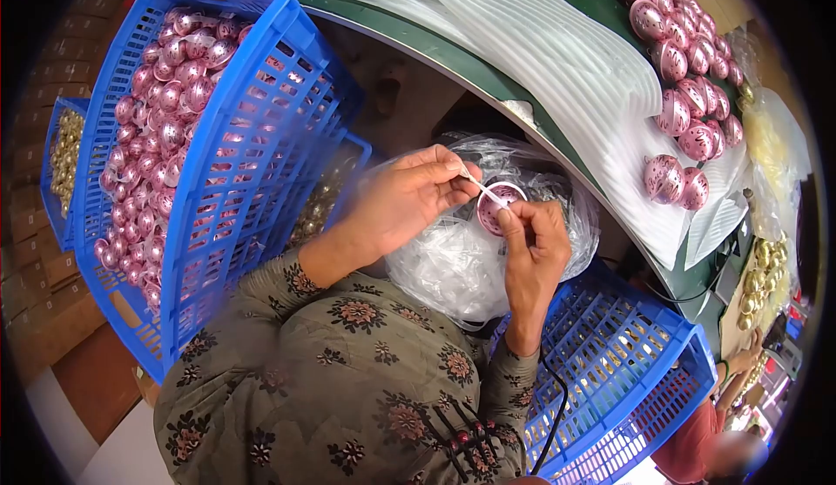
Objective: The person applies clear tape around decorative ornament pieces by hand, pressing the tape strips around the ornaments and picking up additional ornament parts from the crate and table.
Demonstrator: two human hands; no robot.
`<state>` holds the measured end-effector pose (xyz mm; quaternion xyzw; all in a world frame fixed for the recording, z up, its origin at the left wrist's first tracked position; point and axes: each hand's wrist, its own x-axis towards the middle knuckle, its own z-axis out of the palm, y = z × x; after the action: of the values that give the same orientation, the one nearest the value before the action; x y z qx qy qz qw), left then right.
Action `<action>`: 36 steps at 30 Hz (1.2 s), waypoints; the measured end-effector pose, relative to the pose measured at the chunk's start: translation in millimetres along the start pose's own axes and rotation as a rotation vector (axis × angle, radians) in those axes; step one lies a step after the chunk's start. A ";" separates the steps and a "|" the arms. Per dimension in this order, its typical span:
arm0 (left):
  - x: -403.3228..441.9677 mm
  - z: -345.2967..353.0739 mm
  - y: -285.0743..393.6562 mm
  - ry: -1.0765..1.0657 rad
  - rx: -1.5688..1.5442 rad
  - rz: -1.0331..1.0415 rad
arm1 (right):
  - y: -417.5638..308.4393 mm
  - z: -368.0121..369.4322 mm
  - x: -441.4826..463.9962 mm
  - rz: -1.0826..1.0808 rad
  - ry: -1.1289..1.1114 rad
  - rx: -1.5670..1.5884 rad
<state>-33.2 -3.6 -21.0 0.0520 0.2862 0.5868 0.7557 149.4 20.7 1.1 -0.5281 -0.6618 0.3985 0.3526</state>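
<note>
My right hand (533, 254) pinches a shiny pink ball ornament (490, 215) with a white rim on the side facing up. From the ball a thin white strip (484, 188) runs to my left hand (416, 198), whose thumb and forefinger close on its other end. Where the strip meets the ball is partly covered by my right thumb. Below both hands, at my lap, lies a clear plastic bag (570, 215) holding whitish translucent pieces (448, 267) too jumbled to make out.
A blue basket (231, 137) full of pink ornaments (170, 137) stands at my left, another blue basket (610, 380) at lower right. White foam sheeting (540, 58) covers part of the green table (348, 2), with pink ornaments (688, 76) on it. A person in red (692, 446) sits farther right.
</note>
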 end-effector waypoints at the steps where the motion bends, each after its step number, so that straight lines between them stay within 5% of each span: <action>1: 1.1 1.4 0.1 -0.026 0.006 0.005 | -2.0 -1.1 -1.9 -0.003 0.001 0.013; 4: -0.9 11.3 4.2 -0.105 0.044 -0.030 | 1.5 -6.8 -2.0 -0.082 0.040 -0.058; 8: -14.2 35.2 4.3 -0.247 0.227 0.182 | -12.3 -11.5 2.6 -0.101 0.062 -0.016; 11: -36.4 56.5 33.3 -0.239 0.370 0.429 | -28.0 -14.6 -4.1 -0.120 0.109 0.157; 13: -55.3 55.1 71.7 -0.194 0.663 0.775 | -33.1 -17.5 -9.3 0.013 0.175 0.389; 15: -79.4 50.0 107.3 -0.083 0.791 1.156 | -31.6 -23.2 -9.1 -0.005 0.122 0.257; 17: -106.1 28.6 142.8 0.117 0.743 1.451 | -25.6 -24.4 -8.6 -0.031 0.020 0.058; 20: -130.6 5.5 167.4 0.685 1.060 1.730 | -10.7 -13.8 -13.5 -0.125 -0.075 -0.162; 23: -135.7 -1.2 164.8 1.322 2.175 1.381 | -6.4 3.8 -13.6 -0.202 -0.126 -0.286; 30: -70.4 14.4 90.1 0.602 2.017 1.131 | 9.4 22.4 1.9 -0.184 -0.101 -0.039; 36: 8.3 44.5 89.5 0.298 1.763 1.237 | 9.0 -2.9 2.4 0.097 -0.093 0.447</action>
<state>-86.7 42.8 49.9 0.6397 0.6197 0.4545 -0.0162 155.3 24.7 -5.7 -0.4490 -0.5465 0.5756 0.4104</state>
